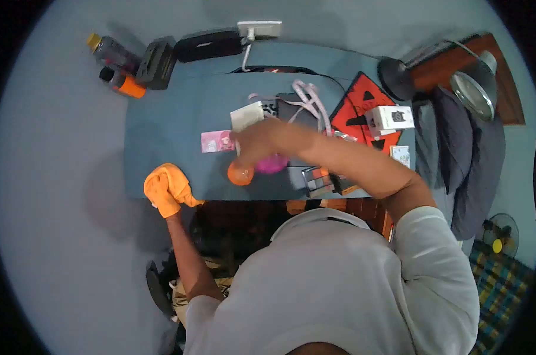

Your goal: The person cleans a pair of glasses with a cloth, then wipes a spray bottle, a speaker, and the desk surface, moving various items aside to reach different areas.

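Blue surface (161, 121) against the wall (55, 136), loaded mostly along its middle and right side. Past the right edge, grey bedding (472, 160) in folds, with a wooden board (503, 77) tilted behind. Near the board, a lamp (479, 89), head bent out over the bedding. On the surface's right part, a red sheet (374, 97) with black marks. Along the far edge, a black case (207, 47).

At the near left corner, orange cloth (172, 176) all around the left hand (163, 198); fingers hidden, so impossible to tell a closed grip from a loose one. Right hand (259, 145) across the middle, blurred, fingers pointing down at a round orange item (240, 174); seemingly touching, but impossible to tell if gripped.

At the far left corner, a dark box (155, 65) beside a yellow-capped bottle (119, 54) and a smaller orange bottle (130, 87). On the red sheet, a white box (392, 118). Near the surface's front edge, a palette (318, 180). Left of the right hand, a pink card (214, 142); partly under that hand, a purple item (272, 164).
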